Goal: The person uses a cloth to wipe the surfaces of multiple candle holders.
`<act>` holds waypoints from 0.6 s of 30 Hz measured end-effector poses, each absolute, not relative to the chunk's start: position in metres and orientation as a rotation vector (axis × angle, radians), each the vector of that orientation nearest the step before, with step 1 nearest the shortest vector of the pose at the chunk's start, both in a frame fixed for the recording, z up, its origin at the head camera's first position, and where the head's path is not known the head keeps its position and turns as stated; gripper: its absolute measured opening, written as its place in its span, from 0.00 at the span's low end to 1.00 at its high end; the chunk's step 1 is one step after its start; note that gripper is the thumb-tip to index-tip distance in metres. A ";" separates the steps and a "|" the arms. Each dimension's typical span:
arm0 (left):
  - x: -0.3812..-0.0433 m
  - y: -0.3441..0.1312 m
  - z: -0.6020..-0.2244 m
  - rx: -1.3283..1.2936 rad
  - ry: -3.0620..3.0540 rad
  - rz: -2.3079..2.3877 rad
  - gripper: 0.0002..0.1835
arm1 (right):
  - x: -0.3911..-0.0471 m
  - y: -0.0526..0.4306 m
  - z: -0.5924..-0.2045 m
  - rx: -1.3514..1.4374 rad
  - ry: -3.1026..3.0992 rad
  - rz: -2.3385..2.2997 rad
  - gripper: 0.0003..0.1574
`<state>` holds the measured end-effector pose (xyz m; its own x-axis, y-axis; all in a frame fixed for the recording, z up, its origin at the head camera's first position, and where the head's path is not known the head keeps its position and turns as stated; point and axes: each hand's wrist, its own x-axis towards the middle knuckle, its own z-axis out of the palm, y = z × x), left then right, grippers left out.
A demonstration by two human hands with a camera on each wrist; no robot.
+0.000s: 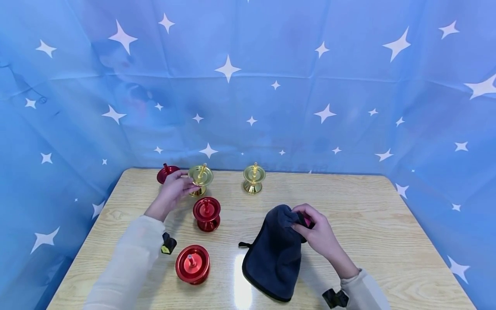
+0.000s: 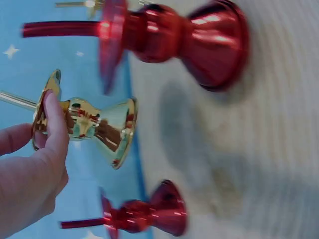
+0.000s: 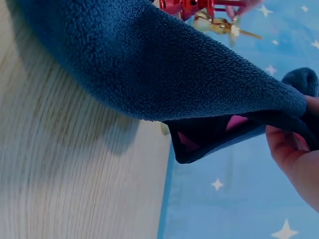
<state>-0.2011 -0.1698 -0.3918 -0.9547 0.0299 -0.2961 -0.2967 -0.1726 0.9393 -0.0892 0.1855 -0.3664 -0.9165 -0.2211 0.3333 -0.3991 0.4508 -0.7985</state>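
Note:
At the back left, my left hand point(image 1: 175, 189) pinches the rim of a gold candle holder point(image 2: 85, 119) between thumb and fingers. This holder point(image 1: 200, 177) has a shallow dish, a central spike and a flared base. Fingers and thumb of my right hand point(image 1: 317, 230) grip the upper end of a dark navy towel point(image 1: 275, 254), which hangs down in folds over the table. In the right wrist view the towel point(image 3: 149, 64) looks fuzzy, with black edging and bits of pink in its fold. The towel hides part of my right fingers.
Red candle holders stand behind my left hand point(image 1: 164, 173), in front of the gold one point(image 1: 207, 214) and nearer the front point(image 1: 192, 265). A second gold candle holder point(image 1: 253, 178) stands at the back middle. Behind the wooden table point(image 1: 368, 215) hangs a blue star-patterned curtain point(image 1: 271, 107).

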 end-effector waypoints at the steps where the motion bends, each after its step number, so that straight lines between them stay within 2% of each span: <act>1: -0.201 -0.169 -0.388 -0.300 1.868 2.236 0.23 | -0.089 0.186 -0.366 0.538 -2.519 1.460 0.18; 9: -0.192 -0.158 -0.353 -0.230 1.880 2.242 0.22 | -0.090 0.185 -0.360 0.499 -2.536 1.441 0.18; 18: -0.170 -0.127 -0.320 0.001 1.937 2.140 0.20 | -0.102 0.194 -0.365 0.481 -2.528 1.457 0.18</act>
<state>-0.1695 -0.1268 -0.3197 -0.9677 0.1872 -0.1687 -0.1865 -0.0818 0.9790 -0.1016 0.1937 -0.3649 -0.9306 -0.1855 0.3155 -0.3660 0.4662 -0.8054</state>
